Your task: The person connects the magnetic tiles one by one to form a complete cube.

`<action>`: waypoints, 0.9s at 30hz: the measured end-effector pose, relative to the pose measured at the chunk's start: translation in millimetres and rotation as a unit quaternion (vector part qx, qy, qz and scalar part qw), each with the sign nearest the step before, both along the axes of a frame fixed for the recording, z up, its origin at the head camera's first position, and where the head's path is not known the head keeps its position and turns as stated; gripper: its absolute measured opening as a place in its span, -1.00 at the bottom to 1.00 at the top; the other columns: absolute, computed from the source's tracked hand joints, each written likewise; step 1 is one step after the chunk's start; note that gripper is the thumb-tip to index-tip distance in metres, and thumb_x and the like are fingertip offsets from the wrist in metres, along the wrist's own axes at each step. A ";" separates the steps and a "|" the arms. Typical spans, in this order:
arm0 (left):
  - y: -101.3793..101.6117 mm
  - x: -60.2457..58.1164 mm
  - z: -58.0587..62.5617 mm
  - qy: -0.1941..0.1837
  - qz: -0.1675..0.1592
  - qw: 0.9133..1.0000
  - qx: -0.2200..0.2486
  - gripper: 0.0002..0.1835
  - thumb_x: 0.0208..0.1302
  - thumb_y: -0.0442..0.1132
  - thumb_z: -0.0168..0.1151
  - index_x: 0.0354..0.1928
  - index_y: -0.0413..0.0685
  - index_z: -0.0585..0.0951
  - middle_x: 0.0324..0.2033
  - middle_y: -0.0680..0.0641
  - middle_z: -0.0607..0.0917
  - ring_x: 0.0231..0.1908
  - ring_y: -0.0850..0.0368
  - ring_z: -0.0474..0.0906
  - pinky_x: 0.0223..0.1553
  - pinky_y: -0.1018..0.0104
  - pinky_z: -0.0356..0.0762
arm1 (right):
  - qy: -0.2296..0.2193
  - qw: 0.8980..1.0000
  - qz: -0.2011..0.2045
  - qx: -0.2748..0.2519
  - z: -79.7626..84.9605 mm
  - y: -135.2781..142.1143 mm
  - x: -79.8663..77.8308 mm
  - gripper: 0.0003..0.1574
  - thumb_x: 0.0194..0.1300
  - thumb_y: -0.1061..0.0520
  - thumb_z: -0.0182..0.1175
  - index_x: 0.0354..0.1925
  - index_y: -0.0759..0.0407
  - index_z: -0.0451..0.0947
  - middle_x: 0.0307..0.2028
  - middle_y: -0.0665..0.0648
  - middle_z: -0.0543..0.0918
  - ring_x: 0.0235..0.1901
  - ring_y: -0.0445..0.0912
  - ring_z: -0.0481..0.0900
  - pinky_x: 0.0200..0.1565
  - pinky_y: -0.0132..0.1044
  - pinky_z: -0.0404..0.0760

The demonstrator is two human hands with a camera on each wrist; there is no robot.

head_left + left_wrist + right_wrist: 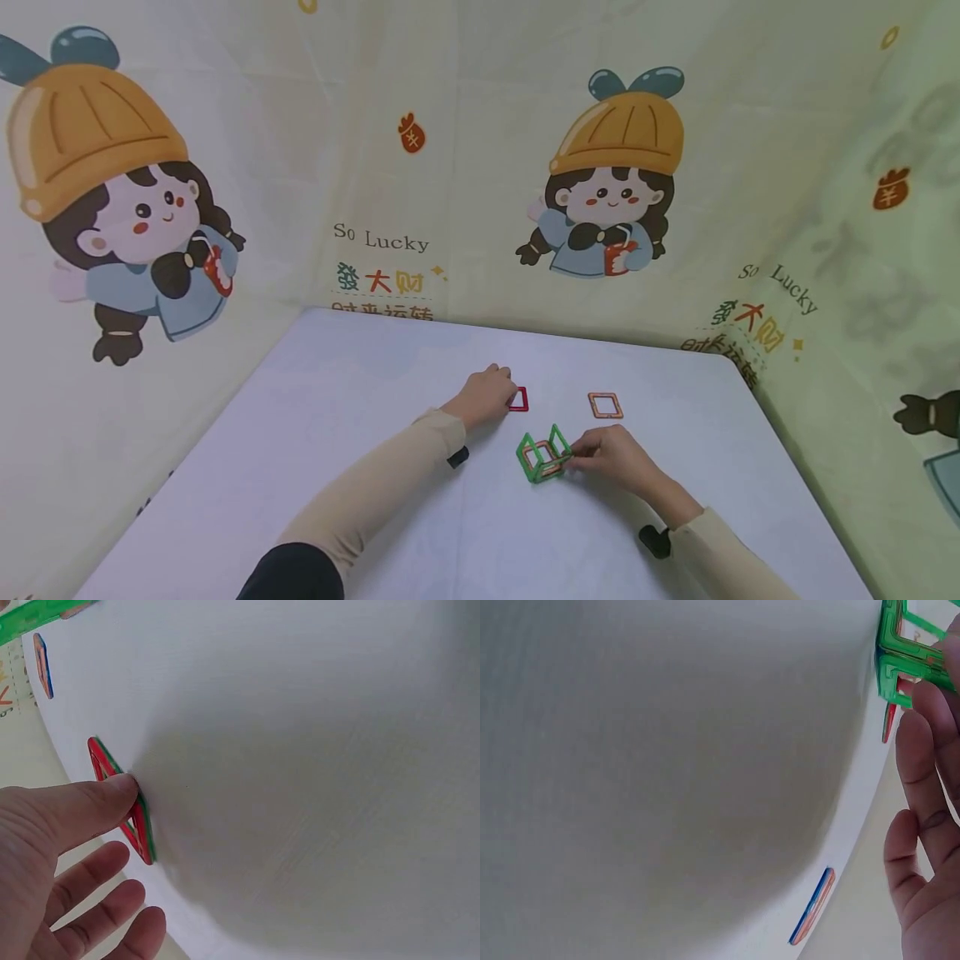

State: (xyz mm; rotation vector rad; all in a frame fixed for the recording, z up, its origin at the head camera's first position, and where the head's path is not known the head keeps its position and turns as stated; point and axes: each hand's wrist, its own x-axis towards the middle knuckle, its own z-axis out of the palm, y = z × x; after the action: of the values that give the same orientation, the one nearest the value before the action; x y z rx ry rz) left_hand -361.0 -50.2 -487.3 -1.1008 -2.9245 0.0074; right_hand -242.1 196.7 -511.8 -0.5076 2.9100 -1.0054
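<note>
My left hand (483,396) reaches to the far part of the table and pinches a red square magnetic tile (140,841) lying there. In the left wrist view the thumb overlaps its frame, a green edge shows along the tile, and the index finger is hidden. Nearer to me, my right hand (618,458) holds the right side of a small structure of green magnetic tiles (553,461). Green frames stand up from it, and an orange-red frame shows at its base. The right wrist view catches only part of this structure (889,652), at the fingertips.
An orange square tile (606,416) lies flat behind my right hand, with a blue edge in the right wrist view. The white table (375,367) ends at a printed cloth backdrop (480,192) behind and on both sides.
</note>
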 end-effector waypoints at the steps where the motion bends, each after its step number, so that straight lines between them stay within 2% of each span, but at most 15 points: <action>1: -0.2 0.1 -0.3 0.000 0.000 1.000 0.000 -0.95 0.30 -0.21 0.42 -0.33 0.11 0.76 -0.24 0.04 0.61 -0.16 0.11 0.48 -0.26 0.28 0.57 | 0.001 1.000 0.003 -0.003 0.0 -1.2 0.4 -0.87 0.12 0.05 0.57 -0.33 0.00 0.83 -0.41 -0.19 0.76 -0.42 -0.37 0.53 -0.35 -0.42 0.55; 8: -1.8 -0.5 -1.9 -0.022 0.008 1.000 0.006 -0.95 0.32 -0.23 0.41 -0.33 0.07 0.75 -0.22 0.02 0.62 -0.20 0.11 0.49 -0.23 0.27 0.58 | 0.010 1.000 0.020 -0.016 1.0 -10.4 6.0 -0.87 0.08 0.06 0.60 -0.40 0.00 0.82 -0.45 -0.18 0.75 -0.44 -0.38 0.51 -0.37 -0.43 0.55; 13: -4.0 -4.4 -3.9 -0.053 0.002 0.998 0.019 -0.95 0.32 -0.27 0.37 -0.34 0.00 0.73 -0.32 0.04 0.62 -0.30 0.17 0.49 -0.19 0.29 0.56 | 0.011 1.000 0.018 -0.010 2.1 -14.8 7.9 -0.89 0.07 0.05 0.60 -0.43 -0.05 0.81 -0.47 -0.23 0.73 -0.45 -0.38 0.51 -0.37 -0.43 0.54; 20: -9.2 -10.6 -3.0 -0.102 -0.002 0.992 0.079 -0.91 0.36 -0.30 0.31 -0.35 -0.03 0.65 -0.50 0.09 0.60 -0.41 0.21 0.43 -0.27 0.38 0.46 | 0.020 1.000 0.020 0.000 1.9 -17.4 6.7 -0.88 0.07 0.05 0.60 -0.45 -0.07 0.80 -0.49 -0.26 0.70 -0.46 -0.39 0.50 -0.38 -0.44 0.54; 23: -10.6 -12.6 -0.7 -0.107 -0.007 0.990 0.095 -0.92 0.39 -0.31 0.26 -0.31 -0.05 0.64 -0.48 0.09 0.61 -0.43 0.22 0.42 -0.32 0.40 0.43 | 0.020 1.000 0.020 0.001 1.4 -17.9 5.7 -0.87 0.07 0.05 0.60 -0.45 -0.07 0.80 -0.49 -0.26 0.70 -0.46 -0.39 0.50 -0.38 -0.44 0.54; 27: -12.5 -14.3 2.3 -0.092 -0.018 0.989 0.118 -0.93 0.40 -0.36 0.22 -0.27 -0.10 0.64 -0.44 0.04 0.66 -0.45 0.22 0.43 -0.35 0.39 0.43 | 0.020 1.000 0.020 0.000 1.2 -19.2 5.0 -0.87 0.07 0.05 0.60 -0.45 -0.07 0.79 -0.49 -0.25 0.70 -0.47 -0.39 0.49 -0.38 -0.44 0.53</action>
State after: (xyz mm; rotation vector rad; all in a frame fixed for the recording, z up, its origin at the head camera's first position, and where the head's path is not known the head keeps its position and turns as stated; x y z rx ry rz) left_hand -375.3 -62.6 -484.9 -1.1704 -2.9592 -0.4515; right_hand -237.1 177.5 -510.6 -0.5897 2.9231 -1.0013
